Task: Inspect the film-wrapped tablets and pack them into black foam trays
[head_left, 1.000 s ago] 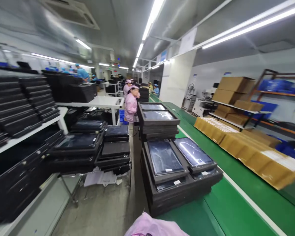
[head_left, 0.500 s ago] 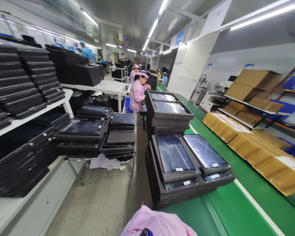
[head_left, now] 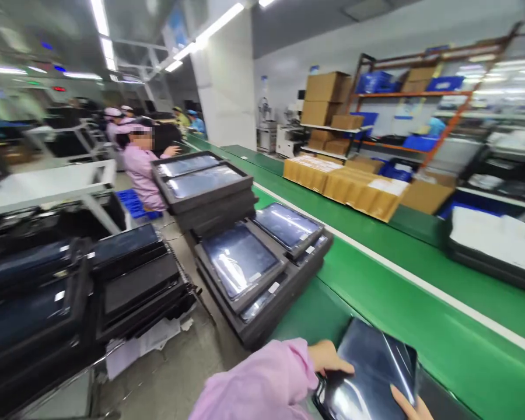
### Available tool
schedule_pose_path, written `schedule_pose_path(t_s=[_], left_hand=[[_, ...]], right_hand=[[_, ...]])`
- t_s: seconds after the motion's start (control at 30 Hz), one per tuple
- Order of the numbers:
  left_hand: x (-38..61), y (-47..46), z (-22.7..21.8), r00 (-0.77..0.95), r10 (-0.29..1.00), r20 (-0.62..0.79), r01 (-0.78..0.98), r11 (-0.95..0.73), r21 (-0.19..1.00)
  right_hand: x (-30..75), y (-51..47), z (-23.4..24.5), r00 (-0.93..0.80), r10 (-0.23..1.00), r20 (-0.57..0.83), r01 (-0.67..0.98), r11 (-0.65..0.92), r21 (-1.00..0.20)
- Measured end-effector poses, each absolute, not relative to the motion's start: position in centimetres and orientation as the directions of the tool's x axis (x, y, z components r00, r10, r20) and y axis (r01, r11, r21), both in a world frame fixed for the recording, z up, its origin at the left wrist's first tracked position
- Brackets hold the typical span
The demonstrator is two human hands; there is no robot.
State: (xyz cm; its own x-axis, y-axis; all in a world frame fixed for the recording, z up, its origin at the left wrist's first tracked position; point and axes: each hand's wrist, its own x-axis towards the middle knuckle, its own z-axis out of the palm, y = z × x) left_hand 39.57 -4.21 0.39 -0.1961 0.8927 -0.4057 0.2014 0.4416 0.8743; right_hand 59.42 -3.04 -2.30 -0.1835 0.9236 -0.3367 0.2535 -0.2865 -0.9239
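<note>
A dark, glossy tablet (head_left: 374,356) lies tilted between my two hands at the lower right, over the green bench. My left hand (head_left: 330,357), coming out of a pink sleeve, grips its left edge with the thumb on the glass. At the lower right edge of the tablet is my right hand (head_left: 409,403), cut off by the frame, its fingers closed on the side. Beyond them, a tablet with a white label (head_left: 240,259) rests in a black foam tray (head_left: 256,329), beside another tablet (head_left: 287,224).
Farther along stands a second stack of foam trays (head_left: 210,198), near a co-worker in pink (head_left: 140,169). A rack of dark trays and tablets (head_left: 135,286) is at the left. Taped cartons (head_left: 359,192) line the far side of the green conveyor (head_left: 376,259).
My view has swung to the right, so the tray stacks sit farther left. Both my hands and the tablet they hold have come into view; only a pink sleeve showed before.
</note>
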Motion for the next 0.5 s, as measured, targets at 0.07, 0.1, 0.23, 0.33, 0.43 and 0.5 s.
schedule_pose_path(t_s=[0.07, 0.1, 0.23, 0.33, 0.43, 0.5], left_hand=[[39.6, -3.6, 0.7, -0.176, 0.899, -0.4, 0.201, 0.431, 0.88], [39.5, -3.3, 1.1, -0.157, 0.913, -0.376, 0.188, 0.401, 0.897], [39.3, -2.1, 3.2, -0.03, 0.97, -0.24, 0.099, 0.242, 0.965], [39.0, -1.8, 4.0, 0.057, 0.986, -0.157, 0.066, 0.153, 0.986], [38.7, -2.0, 3.9, 0.096, 0.995, -0.004, 0.001, 0.004, 1.0], [38.5, -2.0, 3.6, 0.102, 0.984, 0.148, -0.05, -0.143, 0.988]], right_hand=[[60.0, -4.3, -2.5, -0.083, 0.928, -0.364, 0.11, -0.355, -0.928], [60.2, -4.7, -2.2, -0.051, 0.93, -0.364, 0.02, -0.363, -0.931], [60.4, -4.3, 0.9, 0.003, 0.962, -0.273, -0.12, -0.27, -0.955], [60.3, -3.1, 2.9, 0.023, 0.995, -0.098, -0.119, -0.095, -0.988], [60.0, -2.3, 3.5, 0.08, 0.993, 0.092, -0.179, 0.105, -0.978], [59.7, -2.2, 3.2, 0.069, 0.986, 0.153, -0.178, 0.163, -0.97]])
